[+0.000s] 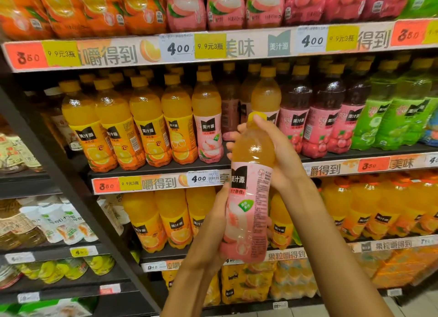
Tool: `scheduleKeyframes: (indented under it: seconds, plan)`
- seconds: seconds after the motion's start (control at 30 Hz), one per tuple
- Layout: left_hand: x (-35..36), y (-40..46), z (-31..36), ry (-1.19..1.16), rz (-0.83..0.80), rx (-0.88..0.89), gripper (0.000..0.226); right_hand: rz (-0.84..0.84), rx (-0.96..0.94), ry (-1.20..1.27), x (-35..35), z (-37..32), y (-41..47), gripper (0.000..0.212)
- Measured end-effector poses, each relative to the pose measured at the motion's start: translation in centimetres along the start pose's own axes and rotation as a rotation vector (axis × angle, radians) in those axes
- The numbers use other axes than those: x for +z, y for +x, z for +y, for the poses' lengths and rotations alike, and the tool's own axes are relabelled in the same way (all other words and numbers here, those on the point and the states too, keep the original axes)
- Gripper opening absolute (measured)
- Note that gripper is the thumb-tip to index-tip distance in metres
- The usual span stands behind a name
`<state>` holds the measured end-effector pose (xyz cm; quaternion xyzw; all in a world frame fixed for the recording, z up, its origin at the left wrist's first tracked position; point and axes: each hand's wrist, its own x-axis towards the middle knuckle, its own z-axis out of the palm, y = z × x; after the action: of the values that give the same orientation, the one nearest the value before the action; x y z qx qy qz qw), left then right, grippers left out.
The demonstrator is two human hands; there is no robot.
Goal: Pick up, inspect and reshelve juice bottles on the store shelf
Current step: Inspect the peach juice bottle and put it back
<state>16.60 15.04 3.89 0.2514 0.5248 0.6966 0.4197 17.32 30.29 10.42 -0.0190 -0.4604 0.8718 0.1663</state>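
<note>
Both hands, left hand (214, 218) and right hand (272, 148), grip the peach bottle (247, 198); tilted, it could slip and fall.

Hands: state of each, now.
Left hand: closed on the pink-labelled plastic peach juice bottle, low on its body.
Right hand: closed around the same bottle's upper part.

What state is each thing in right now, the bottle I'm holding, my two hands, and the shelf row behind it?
Peach juice bottle: off the shelf, roughly upright, cap on, label facing the camera.
Left hand: gripping the bottle's lower half.
Right hand: wrapped around its neck and shoulder.
Middle shelf row: stocked, bottles upright, gap in the peach section.
</note>
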Motion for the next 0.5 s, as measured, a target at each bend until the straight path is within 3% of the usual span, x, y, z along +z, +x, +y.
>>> scheduleKeyframes:
  seconds: [0.27, 0.4, 0.5]
  plan:
    - [0.1, 0.0, 0.3, 0.123, 0.035, 0.000, 0.068, 0.082, 0.026, -0.137, -0.8, -0.4, 0.0, 0.030]
    - [0.5, -0.4, 0.5, -0.079, -0.025, -0.051, 0.067, 0.079, 0.122, -0.028, -1.1, -0.2, 0.2, 0.058]
    - [1.1, -0.8, 0.9, -0.247, -0.109, -0.086, 0.067, 0.041, 0.187, 0.164, -1.3, 0.7, 0.4, 0.036]
